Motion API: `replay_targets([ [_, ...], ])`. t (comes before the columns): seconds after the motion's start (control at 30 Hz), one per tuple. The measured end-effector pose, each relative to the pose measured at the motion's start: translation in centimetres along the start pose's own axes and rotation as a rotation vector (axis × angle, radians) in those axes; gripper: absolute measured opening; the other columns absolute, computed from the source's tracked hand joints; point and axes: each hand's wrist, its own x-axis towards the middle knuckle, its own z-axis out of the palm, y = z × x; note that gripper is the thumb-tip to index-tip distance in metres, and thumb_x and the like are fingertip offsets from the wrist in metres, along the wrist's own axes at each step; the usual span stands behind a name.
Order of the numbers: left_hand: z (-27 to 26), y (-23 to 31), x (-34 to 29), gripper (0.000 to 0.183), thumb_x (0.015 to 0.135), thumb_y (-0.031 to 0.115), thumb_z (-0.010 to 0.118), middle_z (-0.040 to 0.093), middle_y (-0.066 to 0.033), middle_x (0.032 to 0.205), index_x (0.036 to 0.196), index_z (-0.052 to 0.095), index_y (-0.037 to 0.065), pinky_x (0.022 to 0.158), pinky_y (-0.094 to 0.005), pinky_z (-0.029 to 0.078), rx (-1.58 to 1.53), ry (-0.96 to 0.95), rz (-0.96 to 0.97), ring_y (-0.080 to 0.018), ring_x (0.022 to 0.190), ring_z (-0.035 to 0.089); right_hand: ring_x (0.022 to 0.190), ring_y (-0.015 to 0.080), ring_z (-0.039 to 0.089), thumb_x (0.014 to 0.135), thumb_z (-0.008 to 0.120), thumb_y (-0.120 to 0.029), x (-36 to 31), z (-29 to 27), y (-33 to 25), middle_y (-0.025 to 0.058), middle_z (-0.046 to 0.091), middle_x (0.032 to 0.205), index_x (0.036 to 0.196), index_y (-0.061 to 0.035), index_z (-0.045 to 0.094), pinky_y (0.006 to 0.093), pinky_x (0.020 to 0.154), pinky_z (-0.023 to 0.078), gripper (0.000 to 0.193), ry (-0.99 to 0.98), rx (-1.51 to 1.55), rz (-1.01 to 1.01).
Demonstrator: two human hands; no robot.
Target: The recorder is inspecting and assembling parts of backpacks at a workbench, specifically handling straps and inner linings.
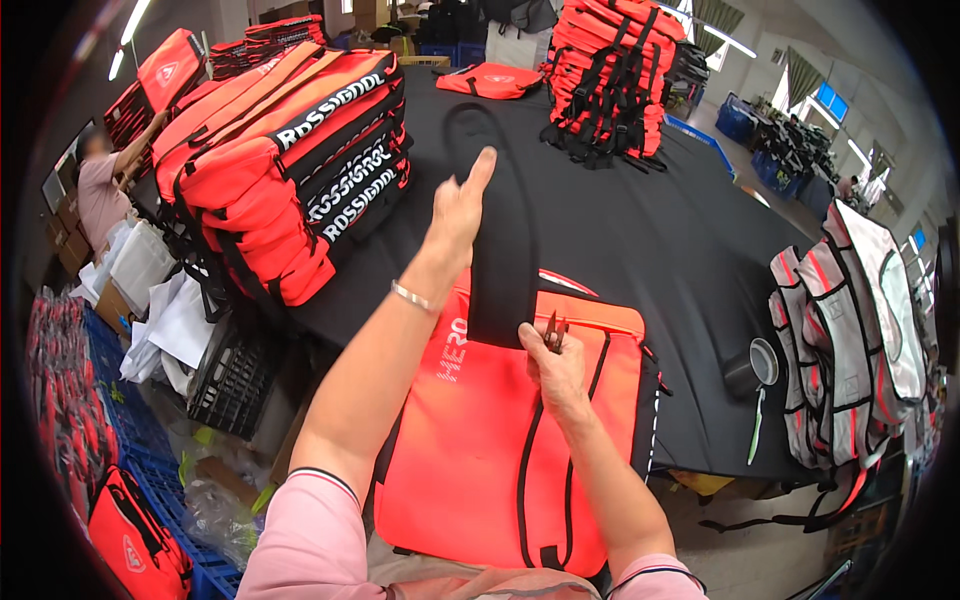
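A bright red-orange backpack (470, 450) with black zips lies in front of me, its lower end against my body. Above its top rises a wide black strap (505, 250), bent over in a loop at its far end. My left hand (458, 215) is at the strap's left edge, thumb stretched upward; its other fingers are partly hidden. A pair of small thread snips (553, 330) sits in my right hand (560, 370). The thumb of that same hand presses on the strap's near end.
Stacked red bags (290, 160) stand on the black-covered table (620, 220) at left, another pile (610, 80) at the back. Grey bags (850, 320) and a cup (745, 375) are at right. A person (100, 185) works at far left near a black crate (235, 380).
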Motion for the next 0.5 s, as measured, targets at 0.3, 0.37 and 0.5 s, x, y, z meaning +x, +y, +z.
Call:
replay_targets([
  [0.3,-0.2,-4.9,-10.4,0.037,0.093,0.029,0.062,0.064,-0.0061,0.099,0.111,0.059,-0.004,0.078,-0.0315,0.052,0.005,-0.336,-0.334,-0.0151,0.087,0.061,0.044,0.0051,0.028,0.092,0.057,-0.006,-12.8,-3.9,-9.6,-0.0029,0.037,0.065,0.073,-0.0136,0.041,0.0223,0.043,0.021,0.026,-0.202,0.487,-0.46],
  [0.37,0.0,-7.0,-16.0,0.038,0.093,0.031,0.062,0.065,-0.006,0.096,0.111,0.062,-0.003,0.075,-0.0314,0.052,0.023,-0.384,-0.473,-0.0137,0.085,0.062,0.035,0.006,0.034,0.086,0.056,0.0,-15.1,-5.1,-11.7,0.0038,0.045,0.053,0.064,-0.0121,0.038,0.0236,0.037,0.023,0.031,-0.654,0.616,-0.845],
  [0.5,-2.6,-12.2,-22.0,0.036,0.094,0.027,0.062,0.065,-0.0051,0.099,0.113,0.06,-0.003,0.078,-0.0279,0.053,-0.204,-0.268,-0.624,-0.0117,0.088,0.063,0.039,0.0117,0.043,0.081,0.064,-0.003,-17.2,-3.1,-15.0,0.0124,0.066,0.089,0.082,-0.0067,0.068,0.0235,0.041,0.027,0.005,-0.865,0.599,-0.969],
])
